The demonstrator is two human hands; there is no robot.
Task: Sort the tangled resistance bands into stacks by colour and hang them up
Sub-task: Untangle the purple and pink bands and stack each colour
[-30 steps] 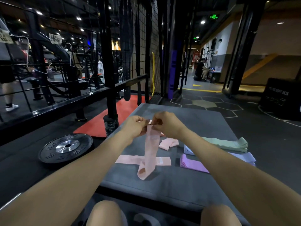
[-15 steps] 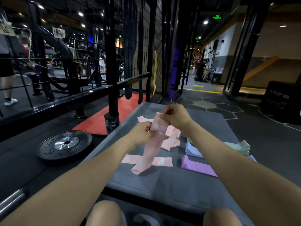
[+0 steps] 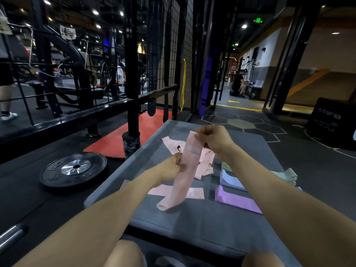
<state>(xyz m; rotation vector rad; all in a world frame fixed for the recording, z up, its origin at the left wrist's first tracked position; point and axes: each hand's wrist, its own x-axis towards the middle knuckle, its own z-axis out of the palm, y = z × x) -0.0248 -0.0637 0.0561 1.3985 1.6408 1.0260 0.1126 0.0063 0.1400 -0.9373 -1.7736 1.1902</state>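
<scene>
Since a second ago, the pink band (image 3: 186,170) has been drawn out from a near-vertical hang between two close hands into a long slant, and the left hand (image 3: 172,166) has been lowered along it. Its upper end is pinched by the right hand (image 3: 213,140), whose fingers (image 3: 202,134) are curled round the top edge, raised above the far part of the grey worktop (image 3: 192,224). Lower down, its left edge is gripped by the left hand, the fingers being closed on the fabric. The looped bottom end is seen resting on the worktop, across a flat pink band (image 3: 194,193) laid there. Behind the held band, a loose tangle of pink bands (image 3: 205,162) is left on the worktop. To the right, three folded stacks are laid near one another: a purple stack (image 3: 234,200) nearest, a blue stack (image 3: 230,180) behind it, and a green stack (image 3: 287,175) furthest. On the floor to the left, a black weight plate (image 3: 74,171) is lying flat.
</scene>
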